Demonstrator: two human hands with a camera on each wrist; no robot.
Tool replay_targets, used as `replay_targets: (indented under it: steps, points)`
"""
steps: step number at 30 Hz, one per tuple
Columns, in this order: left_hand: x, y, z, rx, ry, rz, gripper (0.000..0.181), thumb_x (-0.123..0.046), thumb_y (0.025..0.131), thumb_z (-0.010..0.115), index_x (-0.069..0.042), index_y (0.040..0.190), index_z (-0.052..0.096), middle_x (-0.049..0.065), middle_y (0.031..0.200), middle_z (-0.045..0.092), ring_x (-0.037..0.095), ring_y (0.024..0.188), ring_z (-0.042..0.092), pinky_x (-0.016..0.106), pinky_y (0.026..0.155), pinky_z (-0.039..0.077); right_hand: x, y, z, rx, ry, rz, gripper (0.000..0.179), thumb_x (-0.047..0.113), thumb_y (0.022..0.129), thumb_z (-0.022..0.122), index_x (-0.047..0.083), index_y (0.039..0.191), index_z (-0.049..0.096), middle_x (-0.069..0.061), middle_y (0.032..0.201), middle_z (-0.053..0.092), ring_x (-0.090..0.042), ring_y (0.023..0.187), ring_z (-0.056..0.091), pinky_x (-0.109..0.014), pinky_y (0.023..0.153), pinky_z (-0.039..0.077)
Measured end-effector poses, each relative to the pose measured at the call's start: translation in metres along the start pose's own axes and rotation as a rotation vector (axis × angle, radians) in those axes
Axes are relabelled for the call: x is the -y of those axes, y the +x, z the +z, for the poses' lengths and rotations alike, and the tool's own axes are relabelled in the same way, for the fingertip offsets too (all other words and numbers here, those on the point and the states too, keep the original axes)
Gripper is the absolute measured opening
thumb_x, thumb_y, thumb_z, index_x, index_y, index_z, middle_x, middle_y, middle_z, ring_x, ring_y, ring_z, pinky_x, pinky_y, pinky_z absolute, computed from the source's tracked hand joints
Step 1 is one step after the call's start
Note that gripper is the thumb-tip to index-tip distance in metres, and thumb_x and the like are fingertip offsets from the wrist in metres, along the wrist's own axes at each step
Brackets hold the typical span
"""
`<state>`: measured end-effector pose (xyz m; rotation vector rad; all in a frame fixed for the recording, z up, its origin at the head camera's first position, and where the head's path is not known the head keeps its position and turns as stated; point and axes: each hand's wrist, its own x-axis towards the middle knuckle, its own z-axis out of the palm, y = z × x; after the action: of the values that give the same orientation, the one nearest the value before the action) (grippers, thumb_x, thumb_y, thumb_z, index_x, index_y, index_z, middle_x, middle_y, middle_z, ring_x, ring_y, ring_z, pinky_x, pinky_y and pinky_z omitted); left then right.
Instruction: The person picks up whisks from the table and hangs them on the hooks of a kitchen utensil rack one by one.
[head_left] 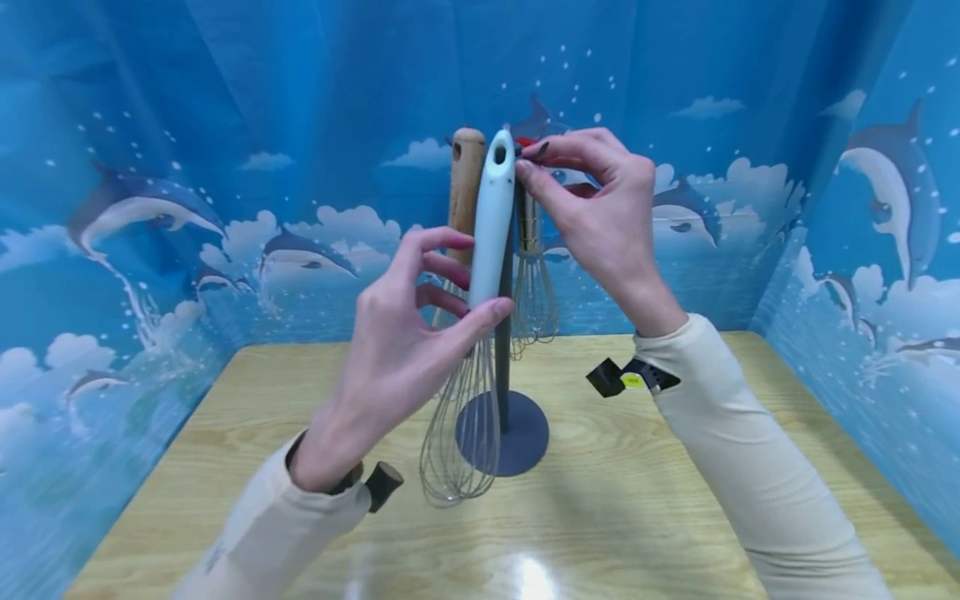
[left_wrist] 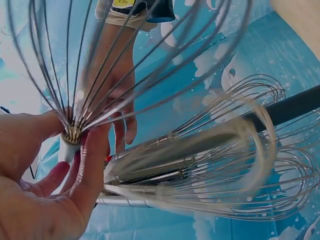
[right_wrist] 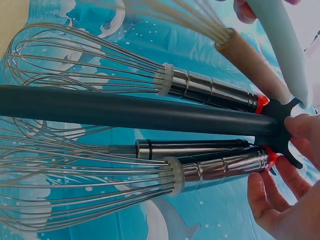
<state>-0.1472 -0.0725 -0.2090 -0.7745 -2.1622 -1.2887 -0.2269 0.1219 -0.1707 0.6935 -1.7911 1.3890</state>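
My left hand (head_left: 390, 342) grips a balloon whisk (head_left: 492, 225) by the lower part of its light blue handle, thumb in front, with the wires hanging down. The hole in the handle's top is beside the head of a dark whisk stand (head_left: 525, 446); I cannot tell whether a hook passes through it. At the stand's top, my right hand (head_left: 607, 208) pinches a dark hook (head_left: 537, 152) between thumb and index finger. A wooden-handled whisk (head_left: 467, 183) hangs just behind the blue one. Metal-handled whisks with red ends (right_wrist: 225, 170) hang below the right fingers.
A slimmer metal whisk (right_wrist: 195, 149) hangs beyond the stand's post (right_wrist: 125, 112). The round base stands on a light wooden table (head_left: 637, 500). Blue dolphin-print sheeting (head_left: 322, 150) encloses the back and sides. Each wrist wears a small dark camera.
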Motion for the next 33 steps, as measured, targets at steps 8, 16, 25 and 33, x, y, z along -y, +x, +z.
replay_targets:
  steps: [8,16,25,33]
  points:
    - [0.001,0.005,0.008,0.026,0.016,-0.088,0.063,-0.018,0.088,0.082,-0.009,0.139,0.046,0.008,0.111,0.065,0.014,0.088,0.072,0.025,0.076,0.063,-0.001,0.0,0.0,0.001,0.006,-0.013,0.019,0.011,0.092,0.076,-0.002,0.106,0.077,0.008,0.102,0.064,-0.012,0.099,0.07,-0.022,0.08,0.062]
    - [0.009,0.008,0.018,0.045,0.061,-0.097,0.049,-0.012,0.093,0.075,-0.008,0.136,0.052,0.009,0.108,0.069,0.018,0.084,0.075,0.028,0.074,0.064,0.0,0.001,-0.001,0.003,0.007,0.001,0.019,0.012,0.093,0.075,-0.001,0.106,0.078,0.008,0.101,0.064,-0.012,0.099,0.07,-0.022,0.08,0.062]
    - [0.016,-0.003,0.014,0.033,0.076,0.041,0.027,-0.01,0.095,0.071,-0.006,0.122,0.066,0.005,0.113,0.072,0.012,0.091,0.073,0.022,0.07,0.062,-0.003,-0.001,-0.004,0.027,0.011,-0.011,0.02,0.009,0.093,0.074,-0.001,0.11,0.076,0.009,0.105,0.066,-0.013,0.102,0.071,-0.021,0.08,0.061]
    - [0.038,-0.038,0.002,-0.078,0.091,0.151,0.017,-0.003,0.092,0.072,-0.002,0.109,0.073,0.009,0.103,0.076,0.015,0.081,0.075,0.016,0.06,0.059,-0.005,-0.016,-0.016,0.067,0.02,0.006,0.023,0.005,0.096,0.069,-0.001,0.117,0.073,-0.006,0.115,0.07,-0.017,0.108,0.07,-0.019,0.079,0.059]
